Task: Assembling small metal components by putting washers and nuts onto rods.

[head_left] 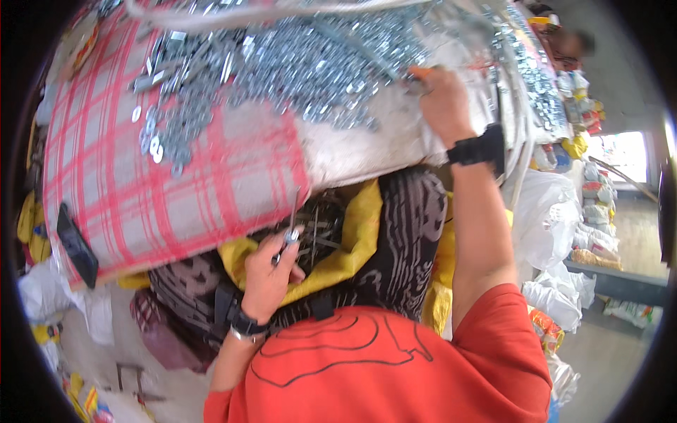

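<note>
My left hand (pixel 266 275) is closed over the open mouth of a yellow sack (pixel 363 229), gripping a thin metal rod (pixel 294 210) that points up, with small shiny metal pieces at its base. Long thin metal parts (pixel 321 229) lie inside the sack. Stretched far forward, my right hand (pixel 446 104) has its fingers closed at the right edge of a heap of small silvery metal pieces (pixel 310 70). Something orange shows at its fingertips, and what it pinches is too small to make out. Some flat washer-like pieces (pixel 156 149) lie scattered at the heap's left.
A red-and-white checked cloth (pixel 240 169) covers the table's left part, with a black phone-like object (pixel 76 243) at its edge. A white hose-like band (pixel 282 13) crosses the far side. More metal pieces (pixel 539 84) and plastic bags (pixel 546 218) are at the right.
</note>
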Motion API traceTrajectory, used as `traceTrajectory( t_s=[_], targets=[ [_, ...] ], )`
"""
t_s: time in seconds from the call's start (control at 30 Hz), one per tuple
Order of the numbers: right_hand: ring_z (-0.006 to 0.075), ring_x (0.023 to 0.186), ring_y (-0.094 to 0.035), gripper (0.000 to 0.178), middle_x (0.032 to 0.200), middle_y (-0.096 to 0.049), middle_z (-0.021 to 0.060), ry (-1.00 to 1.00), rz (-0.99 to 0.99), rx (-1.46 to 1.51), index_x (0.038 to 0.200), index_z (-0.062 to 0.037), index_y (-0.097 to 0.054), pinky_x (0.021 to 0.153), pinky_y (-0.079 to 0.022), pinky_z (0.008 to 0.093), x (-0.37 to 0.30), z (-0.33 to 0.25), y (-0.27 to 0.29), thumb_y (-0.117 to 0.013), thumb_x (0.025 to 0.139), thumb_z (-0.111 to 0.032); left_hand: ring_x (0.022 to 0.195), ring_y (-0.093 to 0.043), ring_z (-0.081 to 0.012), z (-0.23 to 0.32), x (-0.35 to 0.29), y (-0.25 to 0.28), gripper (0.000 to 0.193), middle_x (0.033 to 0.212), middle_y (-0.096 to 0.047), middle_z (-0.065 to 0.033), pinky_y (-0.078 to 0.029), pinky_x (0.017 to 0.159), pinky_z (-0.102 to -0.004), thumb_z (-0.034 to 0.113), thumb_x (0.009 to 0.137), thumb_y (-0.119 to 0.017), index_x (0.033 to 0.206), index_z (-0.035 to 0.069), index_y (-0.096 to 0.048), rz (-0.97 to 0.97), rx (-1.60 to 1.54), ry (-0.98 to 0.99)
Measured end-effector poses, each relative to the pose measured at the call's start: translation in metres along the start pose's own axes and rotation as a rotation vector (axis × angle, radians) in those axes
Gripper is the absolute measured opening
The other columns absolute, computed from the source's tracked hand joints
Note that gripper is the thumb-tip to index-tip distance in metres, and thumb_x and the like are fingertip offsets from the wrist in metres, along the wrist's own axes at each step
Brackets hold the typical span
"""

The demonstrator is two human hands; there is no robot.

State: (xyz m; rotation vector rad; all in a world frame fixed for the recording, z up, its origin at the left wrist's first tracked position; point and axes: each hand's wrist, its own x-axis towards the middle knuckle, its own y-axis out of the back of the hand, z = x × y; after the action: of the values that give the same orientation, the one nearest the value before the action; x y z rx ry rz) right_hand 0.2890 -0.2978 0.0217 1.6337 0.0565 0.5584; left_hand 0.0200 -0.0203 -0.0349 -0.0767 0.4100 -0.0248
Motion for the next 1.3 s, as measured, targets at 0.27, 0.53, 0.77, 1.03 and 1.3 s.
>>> traceTrajectory(
  t_s=[0.27,0.53,0.77,1.03,1.3],
  targets=[
    [0.0332,0.093,-0.058,0.021,0.091,-0.061,0.0135,-0.228,0.198,0.213,0.096,-0.0076,-0.065,0.081,-0.048,0.0417,-0.027,-0.037,0.001,-0.06,0.075,-0.006,0.055,-0.058,-0.0093,-0.004,-0.009,0.001,0.031,0.079,-0.055,-0.0024,-0.049,0.048,-0.0226,0.019,0.099,-0.051,0.124,0.002,-0.055,0.019,-0.076,0.025],
    [0.0348,0.085,-0.057,0.025,0.089,-0.059,0.0153,-0.132,0.264,0.211,0.101,-0.005,-0.066,0.077,-0.048,0.0415,-0.043,-0.056,0.02,-0.065,0.075,-0.005,0.054,-0.058,-0.009,0.005,-0.02,-0.005,0.03,0.077,-0.055,-0.0022,-0.048,0.046,-0.0224,0.019,0.099,-0.052,0.123,0.003,-0.057,0.029,-0.058,-0.032],
    [0.0134,0.083,-0.061,0.02,0.088,-0.066,0.0061,-0.024,-0.281,1.327,0.101,-0.0031,-0.07,0.076,-0.048,0.0263,-0.097,-0.132,0.061,-0.073,0.082,-0.009,0.048,-0.053,-0.0075,0.006,-0.028,-0.007,0.025,0.074,-0.053,-0.0007,-0.044,0.044,-0.0219,0.013,0.097,-0.055,0.118,0.002,-0.06,-0.006,-0.021,-0.099],
    [0.0125,0.086,-0.057,0.022,0.09,-0.061,0.0035,-0.018,-0.447,1.263,0.105,-0.0071,-0.071,0.079,-0.044,0.0255,-0.119,-0.135,0.076,-0.072,0.083,-0.008,0.048,-0.051,-0.0066,0.011,-0.039,-0.01,0.022,0.079,-0.051,-0.0022,-0.041,0.041,-0.0214,0.009,0.094,-0.058,0.112,-0.003,-0.064,-0.054,0.074,-0.112],
    [0.0159,0.085,-0.056,0.026,0.089,-0.058,0.0053,0.046,-0.365,1.244,0.106,-0.0082,-0.071,0.078,-0.044,0.0279,-0.128,-0.13,0.081,-0.072,0.081,-0.004,0.051,-0.051,-0.0065,0.009,-0.043,-0.011,0.021,0.081,-0.052,-0.0037,-0.042,0.041,-0.0219,0.004,0.09,-0.061,0.111,-0.001,-0.066,-0.073,0.158,-0.189]
  ],
)
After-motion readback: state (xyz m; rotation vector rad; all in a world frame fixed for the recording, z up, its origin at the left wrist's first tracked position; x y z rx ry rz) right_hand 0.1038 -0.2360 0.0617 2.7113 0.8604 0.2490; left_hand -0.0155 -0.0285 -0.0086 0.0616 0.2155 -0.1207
